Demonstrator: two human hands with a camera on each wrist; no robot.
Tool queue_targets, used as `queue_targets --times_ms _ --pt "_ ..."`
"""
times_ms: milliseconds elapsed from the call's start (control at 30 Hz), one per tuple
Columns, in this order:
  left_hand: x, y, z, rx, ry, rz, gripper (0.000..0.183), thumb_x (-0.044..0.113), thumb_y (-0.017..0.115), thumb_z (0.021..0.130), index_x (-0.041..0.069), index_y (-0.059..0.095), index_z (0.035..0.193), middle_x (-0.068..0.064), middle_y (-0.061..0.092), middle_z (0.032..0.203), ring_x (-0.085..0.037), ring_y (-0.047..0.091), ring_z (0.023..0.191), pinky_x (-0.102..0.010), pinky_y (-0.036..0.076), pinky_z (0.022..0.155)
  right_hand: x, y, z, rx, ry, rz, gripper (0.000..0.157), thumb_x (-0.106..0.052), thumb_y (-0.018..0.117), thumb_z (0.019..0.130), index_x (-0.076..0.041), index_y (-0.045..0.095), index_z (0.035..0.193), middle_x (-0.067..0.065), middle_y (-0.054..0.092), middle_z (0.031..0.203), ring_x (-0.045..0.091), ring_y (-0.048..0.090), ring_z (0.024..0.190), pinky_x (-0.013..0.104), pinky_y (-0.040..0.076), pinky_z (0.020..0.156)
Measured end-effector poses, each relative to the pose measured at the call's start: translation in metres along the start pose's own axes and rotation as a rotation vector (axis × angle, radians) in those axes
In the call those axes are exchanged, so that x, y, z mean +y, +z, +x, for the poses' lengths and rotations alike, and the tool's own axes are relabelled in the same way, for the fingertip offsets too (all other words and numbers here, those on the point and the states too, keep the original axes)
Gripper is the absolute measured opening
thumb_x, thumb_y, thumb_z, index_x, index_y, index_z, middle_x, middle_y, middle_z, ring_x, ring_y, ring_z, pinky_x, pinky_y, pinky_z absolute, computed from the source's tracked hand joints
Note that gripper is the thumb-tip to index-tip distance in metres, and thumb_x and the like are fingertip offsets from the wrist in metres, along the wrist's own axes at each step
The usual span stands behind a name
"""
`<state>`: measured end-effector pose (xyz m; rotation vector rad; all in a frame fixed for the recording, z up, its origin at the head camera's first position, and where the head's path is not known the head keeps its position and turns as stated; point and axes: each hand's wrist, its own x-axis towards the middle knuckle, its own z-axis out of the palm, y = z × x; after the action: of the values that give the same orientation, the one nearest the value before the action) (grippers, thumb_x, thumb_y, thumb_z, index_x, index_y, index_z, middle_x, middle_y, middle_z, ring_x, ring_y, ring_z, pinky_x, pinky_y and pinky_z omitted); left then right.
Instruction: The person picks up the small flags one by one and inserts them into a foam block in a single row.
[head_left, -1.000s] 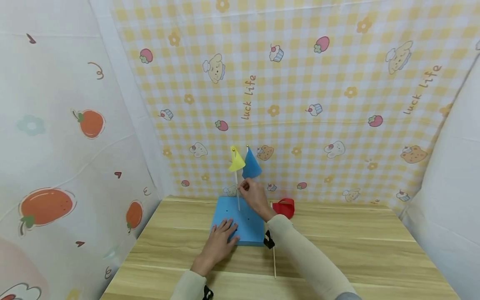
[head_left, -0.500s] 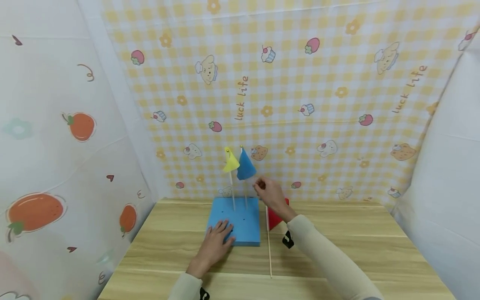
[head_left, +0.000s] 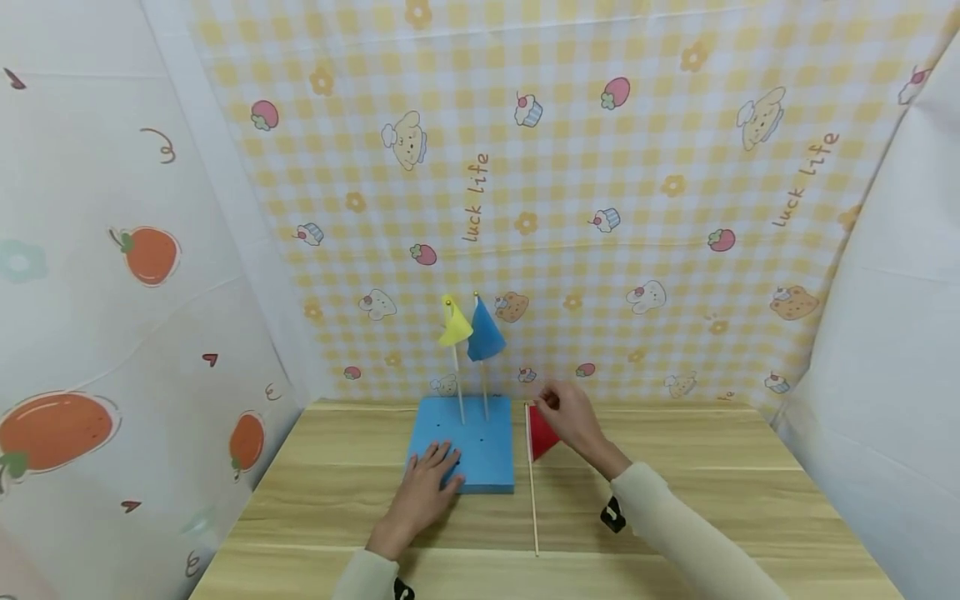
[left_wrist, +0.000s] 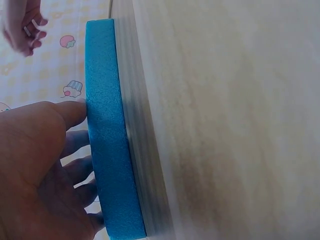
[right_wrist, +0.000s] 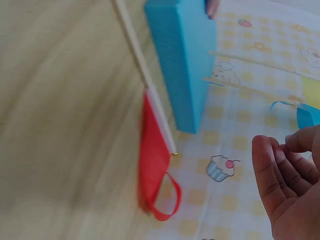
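Note:
My left hand (head_left: pixel 422 492) rests with spread, straight fingers on the front left of a blue foam block (head_left: pixel 487 467). A yellow flag (head_left: pixel 454 325) and a blue flag (head_left: pixel 486 332) stand upright in the block on thin sticks, the yellow one leaning slightly. To the right of the block, a red flag (head_left: pixel 542 435) on a wooden stick lies on the table. Above its cloth hovers my right hand (head_left: pixel 573 417). In the right wrist view that hand (right_wrist: pixel 292 180) has loosely bent fingers, holds nothing, and is apart from the red flag (right_wrist: pixel 156 155).
Small dark holes show in the block's top, one (head_left: pixel 482 440) right of my left fingers. The wooden table (head_left: pixel 660 483) extends to both sides. Behind it hangs a yellow checked cloth (head_left: pixel 585 167), with a white printed sheet (head_left: pixel 187 333) on the left.
My right hand has let go of the yellow flag's stick and moved right and down to above the red flag. My left hand stays on the block. The head view has shifted slightly.

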<state>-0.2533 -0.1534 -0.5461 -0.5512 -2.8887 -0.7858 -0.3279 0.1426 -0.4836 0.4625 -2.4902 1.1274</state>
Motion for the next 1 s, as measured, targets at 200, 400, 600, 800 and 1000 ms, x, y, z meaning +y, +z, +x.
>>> queue_targets --times_ms 200,400,600,800,1000 --pt "0.001 -0.001 0.0 0.003 0.007 0.0 0.054 0.03 0.065 0.108 0.001 0.057 0.153 -0.024 0.046 0.165 -0.049 0.037 0.156 -0.075 0.023 0.125 0.01 0.002 -0.027 -0.085 0.109 0.03 0.006 -0.007 0.069 0.101 -0.005 0.073 0.098 0.002 0.071 0.081 0.009 0.061 0.054 0.023 0.053 0.049" --pt "0.001 -0.001 0.0 0.0 0.003 -0.004 0.054 0.03 0.065 0.108 0.002 0.057 0.153 -0.023 0.046 0.165 -0.048 0.037 0.156 -0.075 0.023 0.125 0.015 0.01 -0.051 -0.187 0.16 0.012 0.01 -0.005 0.071 0.1 -0.007 0.071 0.09 0.0 0.066 0.074 0.015 0.061 0.053 0.022 0.05 0.047" --pt "0.0 -0.001 0.0 -0.001 0.002 -0.006 0.054 0.03 0.065 0.108 0.002 0.057 0.153 -0.023 0.046 0.165 -0.049 0.037 0.156 -0.076 0.023 0.124 0.02 0.019 -0.067 -0.276 0.155 -0.021 0.016 -0.006 0.071 0.098 -0.008 0.068 0.083 -0.003 0.061 0.069 0.006 0.053 0.052 0.02 0.045 0.049" --pt "0.0 0.001 -0.001 -0.003 0.006 -0.008 0.055 0.031 0.065 0.108 0.002 0.057 0.153 -0.023 0.046 0.165 -0.049 0.036 0.157 -0.076 0.022 0.124 0.019 0.024 -0.077 -0.328 0.157 -0.031 0.027 -0.015 0.075 0.098 -0.012 0.064 0.073 -0.006 0.054 0.063 0.006 0.047 0.056 0.019 0.038 0.05" --pt "-0.002 0.002 0.0 0.0 0.005 -0.008 0.055 0.031 0.065 0.108 0.002 0.057 0.153 -0.023 0.045 0.165 -0.048 0.036 0.157 -0.076 0.022 0.125 0.016 0.029 -0.085 -0.362 0.167 -0.042 0.036 -0.024 0.077 0.096 -0.015 0.059 0.066 -0.01 0.048 0.054 0.005 0.045 0.048 0.021 0.035 0.046"
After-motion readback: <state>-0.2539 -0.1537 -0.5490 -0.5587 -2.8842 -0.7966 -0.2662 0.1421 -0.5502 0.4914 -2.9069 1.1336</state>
